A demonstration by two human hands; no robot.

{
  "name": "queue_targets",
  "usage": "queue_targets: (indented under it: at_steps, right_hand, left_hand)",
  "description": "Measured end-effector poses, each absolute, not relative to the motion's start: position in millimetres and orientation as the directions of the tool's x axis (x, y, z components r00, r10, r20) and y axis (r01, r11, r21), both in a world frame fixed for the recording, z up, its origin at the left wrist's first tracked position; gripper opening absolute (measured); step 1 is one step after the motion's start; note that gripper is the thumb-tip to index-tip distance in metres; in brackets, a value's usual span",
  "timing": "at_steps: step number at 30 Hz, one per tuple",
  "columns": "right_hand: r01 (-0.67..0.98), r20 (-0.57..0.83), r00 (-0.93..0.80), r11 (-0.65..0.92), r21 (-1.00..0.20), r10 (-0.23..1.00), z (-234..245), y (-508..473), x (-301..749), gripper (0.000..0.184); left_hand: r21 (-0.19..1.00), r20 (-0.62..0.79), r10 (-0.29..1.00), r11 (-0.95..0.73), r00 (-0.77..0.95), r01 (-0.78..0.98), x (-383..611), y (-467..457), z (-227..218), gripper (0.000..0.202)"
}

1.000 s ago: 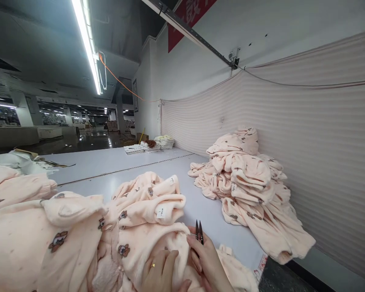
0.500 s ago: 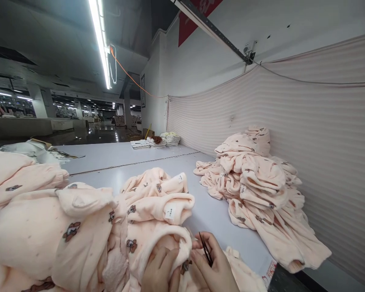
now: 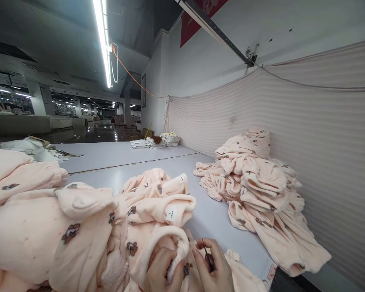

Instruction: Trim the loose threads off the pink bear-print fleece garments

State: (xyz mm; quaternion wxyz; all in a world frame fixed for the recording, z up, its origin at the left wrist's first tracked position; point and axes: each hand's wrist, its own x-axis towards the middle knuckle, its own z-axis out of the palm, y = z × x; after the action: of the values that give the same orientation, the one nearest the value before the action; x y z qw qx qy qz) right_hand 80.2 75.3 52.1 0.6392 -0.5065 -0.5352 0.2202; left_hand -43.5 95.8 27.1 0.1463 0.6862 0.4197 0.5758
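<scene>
At the bottom edge my left hand (image 3: pixel 162 269) pinches a fold of a pink fleece garment (image 3: pixel 158 239) printed with small brown bears. Beside it my right hand (image 3: pixel 214 269) is closed around small thread snips (image 3: pixel 207 254), whose dark blades point up and left toward the fabric. The two hands nearly touch over the garment's rolled hem. A white size label (image 3: pixel 171 214) shows on the fold just behind them.
A heap of the same pink garments (image 3: pixel 33 227) fills the left. A second pile (image 3: pixel 258 190) lies on the grey table (image 3: pixel 124 162) at the right, against a striped fabric wall. White stacks (image 3: pixel 170 139) sit far down the table.
The snips have tilted from upright to leaning left and dropped lower in my right hand. My left hand has gathered the rolled hem up. The view has shifted slightly.
</scene>
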Motion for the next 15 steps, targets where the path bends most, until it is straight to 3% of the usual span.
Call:
queue_targets:
  at_steps: [3, 7, 12, 15]
  right_hand:
    - [0.513, 0.681, 0.151, 0.532, -0.673, 0.716, 57, 71, 83, 0.011]
    - [0.666, 0.753, 0.014, 0.556, -0.498, 0.658, 45, 77, 78, 0.018]
    - [0.773, 0.803, -0.046, 0.530, -0.347, 0.594, 32, 82, 79, 0.021]
    - [0.745, 0.784, -0.014, 0.529, -0.406, 0.621, 38, 82, 83, 0.019]
  left_hand:
    - [0.600, 0.745, 0.667, -0.661, -0.014, 0.452, -40, 100, 23, 0.018]
    - [0.513, 0.801, 0.599, -0.692, 0.008, 0.508, -38, 100, 25, 0.016]
    - [0.489, 0.817, 0.576, -0.694, 0.001, 0.529, -39, 98, 32, 0.016]
    - [0.547, 0.782, 0.623, -0.669, -0.023, 0.503, -38, 97, 32, 0.014]
